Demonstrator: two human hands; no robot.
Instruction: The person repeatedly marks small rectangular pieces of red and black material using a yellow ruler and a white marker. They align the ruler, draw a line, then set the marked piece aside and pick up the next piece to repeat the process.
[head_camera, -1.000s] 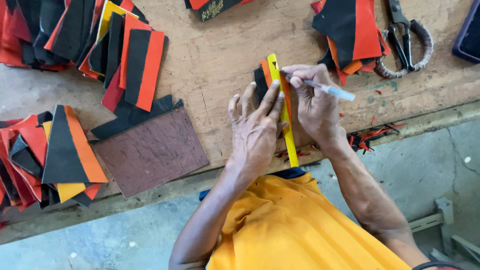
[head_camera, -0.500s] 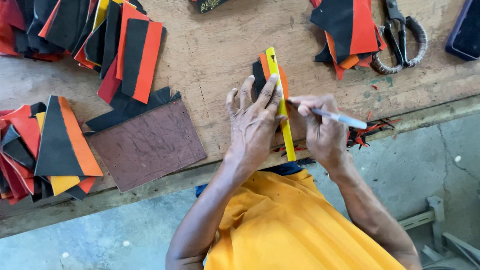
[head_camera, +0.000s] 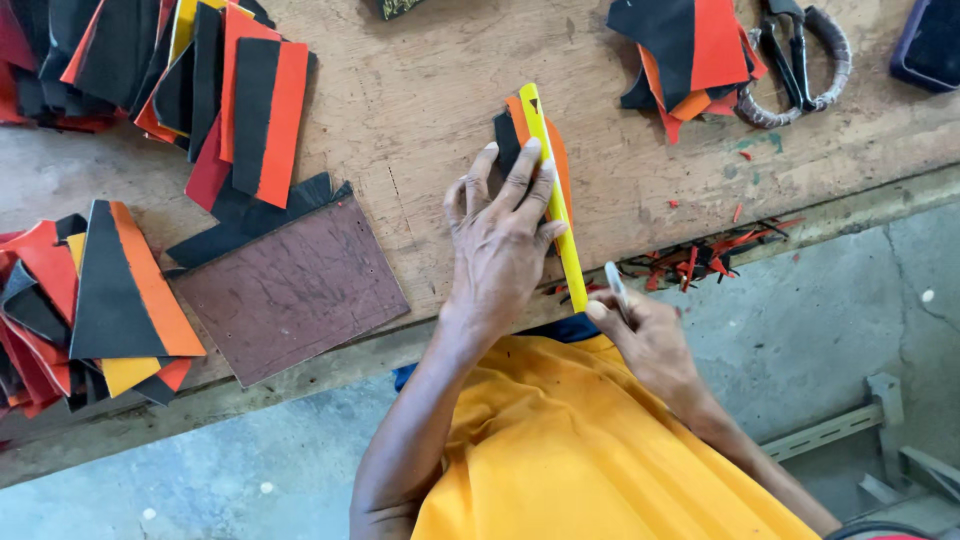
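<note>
My left hand (head_camera: 497, 240) presses flat on a yellow ruler (head_camera: 552, 190) that lies over a black and orange piece (head_camera: 512, 132) on the wooden bench (head_camera: 420, 100). My right hand (head_camera: 645, 335) is closed around a small white-handled knife (head_camera: 616, 290), its tip near the ruler's lower end at the bench's front edge. The piece is mostly hidden under the ruler and my fingers.
A brown cutting board (head_camera: 290, 290) lies left of my hand. Stacks of black, orange and red pieces (head_camera: 230, 100) fill the left side, with another stack (head_camera: 100, 290) further left. More pieces (head_camera: 690, 50), black scissors (head_camera: 795, 55) and a dark phone (head_camera: 930, 45) lie at top right. Offcut strips (head_camera: 715, 260) litter the edge.
My right hand has drawn the knife down along the ruler's right edge, from near the top to the bench's front edge. My left hand stays on the ruler.
</note>
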